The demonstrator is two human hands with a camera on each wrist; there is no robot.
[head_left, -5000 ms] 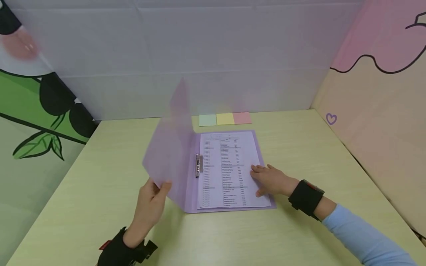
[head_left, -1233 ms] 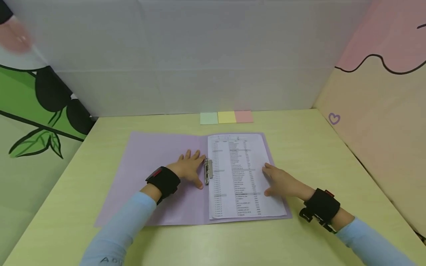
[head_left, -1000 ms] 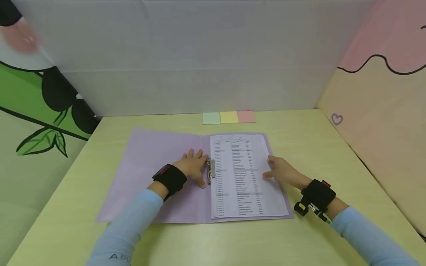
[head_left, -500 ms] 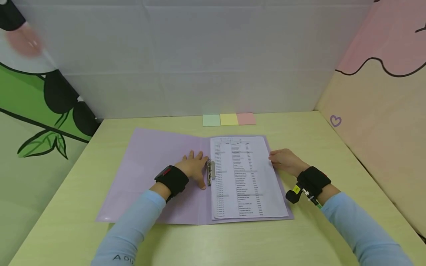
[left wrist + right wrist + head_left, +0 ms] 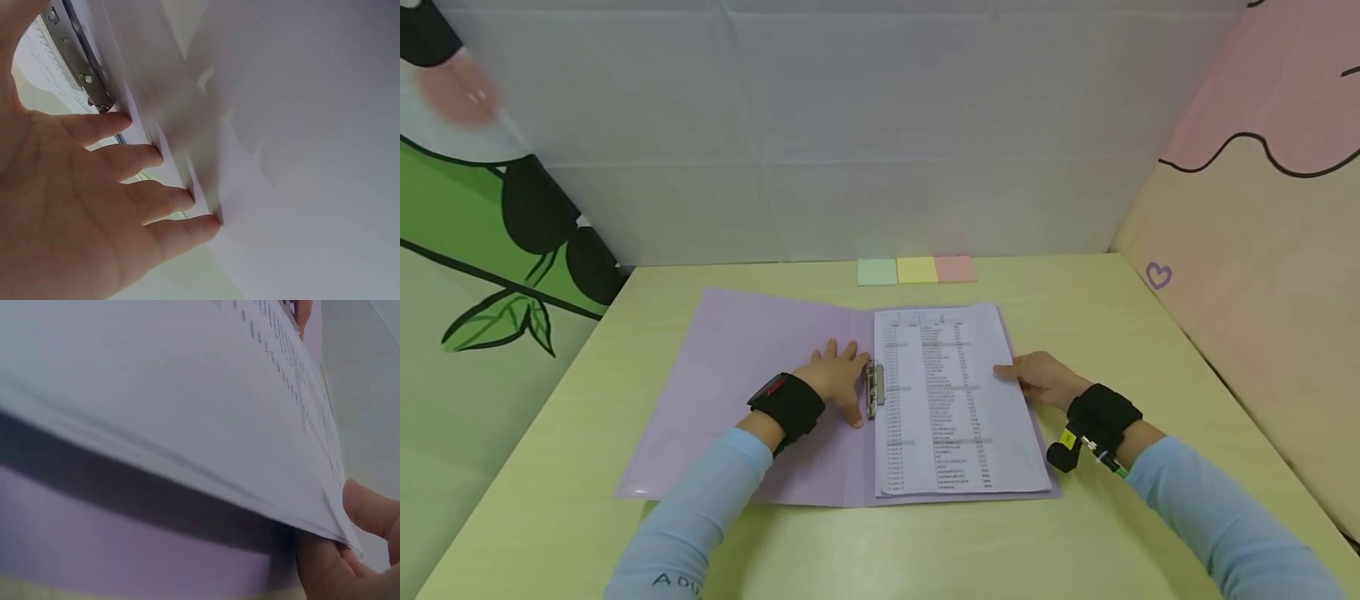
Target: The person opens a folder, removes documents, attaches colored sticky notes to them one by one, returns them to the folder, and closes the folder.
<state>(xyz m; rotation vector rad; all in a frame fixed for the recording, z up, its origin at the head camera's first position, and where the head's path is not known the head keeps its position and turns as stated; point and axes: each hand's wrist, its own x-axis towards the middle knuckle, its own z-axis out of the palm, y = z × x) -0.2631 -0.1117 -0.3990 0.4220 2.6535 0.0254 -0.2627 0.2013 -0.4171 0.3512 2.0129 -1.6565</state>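
Note:
A purple folder (image 5: 737,350) lies spread on the table, its left cover down and a stack of printed sheets (image 5: 955,392) on its right side. A metal clip (image 5: 876,387) sits along the sheets' left edge, by the spine. My left hand (image 5: 837,379) rests on the left cover with fingers spread, tips close to the clip; the left wrist view shows its straight fingertips touching the purple plastic. My right hand (image 5: 1047,379) pinches the sheets at their right edge, thumb on top and fingers underneath. In the right wrist view that edge of the sheets (image 5: 187,425) stands raised above the folder.
Green, yellow and pink sticky notes (image 5: 916,270) lie in a row at the back of the pale wooden table (image 5: 880,550). A white panel (image 5: 865,133) rises behind it, with painted panels at left and right.
The left cover, held up by my left hand earlier, now lies down with that hand on it. My right hand has gone from lying on the sheets to pinching their right edge, slightly lifted.

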